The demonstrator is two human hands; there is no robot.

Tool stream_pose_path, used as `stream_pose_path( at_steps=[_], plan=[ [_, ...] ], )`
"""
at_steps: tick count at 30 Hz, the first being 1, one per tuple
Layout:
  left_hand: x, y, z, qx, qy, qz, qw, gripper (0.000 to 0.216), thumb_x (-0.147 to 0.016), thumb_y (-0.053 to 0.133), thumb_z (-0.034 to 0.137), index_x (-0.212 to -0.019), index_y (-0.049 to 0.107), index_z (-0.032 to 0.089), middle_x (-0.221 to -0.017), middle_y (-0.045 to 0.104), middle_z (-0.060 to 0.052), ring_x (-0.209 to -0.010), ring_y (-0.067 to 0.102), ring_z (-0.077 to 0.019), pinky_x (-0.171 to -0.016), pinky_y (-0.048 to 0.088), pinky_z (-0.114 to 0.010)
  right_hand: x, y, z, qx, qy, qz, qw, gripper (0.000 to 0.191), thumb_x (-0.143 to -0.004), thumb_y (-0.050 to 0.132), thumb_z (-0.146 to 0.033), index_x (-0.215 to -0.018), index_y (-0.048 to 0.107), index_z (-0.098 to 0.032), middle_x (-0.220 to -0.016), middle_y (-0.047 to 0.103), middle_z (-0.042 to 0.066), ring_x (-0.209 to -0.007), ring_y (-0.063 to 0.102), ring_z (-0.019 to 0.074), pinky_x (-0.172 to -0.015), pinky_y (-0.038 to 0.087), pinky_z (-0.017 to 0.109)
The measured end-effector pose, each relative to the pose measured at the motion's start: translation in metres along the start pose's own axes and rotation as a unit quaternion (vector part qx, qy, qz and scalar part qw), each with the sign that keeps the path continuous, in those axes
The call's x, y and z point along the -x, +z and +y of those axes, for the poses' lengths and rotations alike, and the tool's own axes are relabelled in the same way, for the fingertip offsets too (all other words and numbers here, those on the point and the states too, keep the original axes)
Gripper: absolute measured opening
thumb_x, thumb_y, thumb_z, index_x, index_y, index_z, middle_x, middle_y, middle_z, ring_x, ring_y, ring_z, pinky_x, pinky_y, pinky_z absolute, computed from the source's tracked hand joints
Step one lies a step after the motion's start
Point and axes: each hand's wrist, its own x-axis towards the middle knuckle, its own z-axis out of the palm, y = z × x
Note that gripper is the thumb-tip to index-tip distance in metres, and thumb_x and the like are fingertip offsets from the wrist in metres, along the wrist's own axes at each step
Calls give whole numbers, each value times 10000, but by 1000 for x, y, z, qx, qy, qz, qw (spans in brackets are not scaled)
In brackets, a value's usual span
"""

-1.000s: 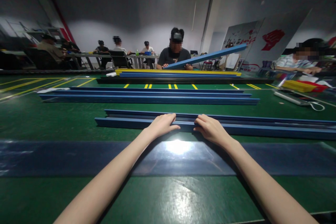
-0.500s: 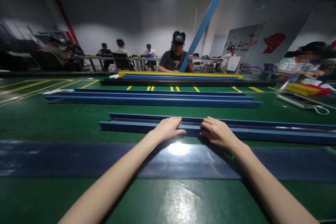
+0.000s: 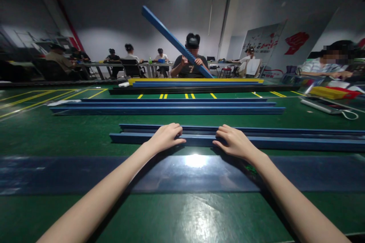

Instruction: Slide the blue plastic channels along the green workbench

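Note:
A long blue channel with raised edges lies crosswise in front of me, running out of view on the right. My left hand curls over it near its left end, fingers over the far side and thumb on the near wall. My right hand grips the same channel farther right in a similar way, with a short stretch of it bare between the hands. Closer to me, a flat, glossy, see-through strip lies on the green tabletop under my forearms.
More blue channels lie beyond my hands, then a black bar and a yellow strip. Across the table a person holds up a blue bar. A power strip and yellow item are at right.
My left hand has slid left along the channel, widening the gap between my hands. My right hand has shifted slightly left. The person opposite has swung the raised blue bar from right-leaning to left-leaning.

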Motion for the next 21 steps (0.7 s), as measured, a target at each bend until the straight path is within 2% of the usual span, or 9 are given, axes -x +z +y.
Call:
stream_pose_path(
  at_steps=[9,21],
  plan=[
    [8,11,-4,-14,3,45,999,260,-808,499,434,-766,501,178,-801,547,-12,-749,518,-150,-618,390,-239,-32,8,-29,-10,-47,-4,999,186,-836,470,-344,-839,546,-174,-848,557,53,-800,468,169,-632,328,268],
    [24,22,-3,-46,8,146,988,209,-821,501,369,-834,538,164,-825,559,-36,-769,504,-172,-673,414,-279,-49,5,-46,-45,-15,-38,998,15,-785,522,-176,-799,524,-176,-846,548,37,-811,480,152,-640,322,249]
  ],
)
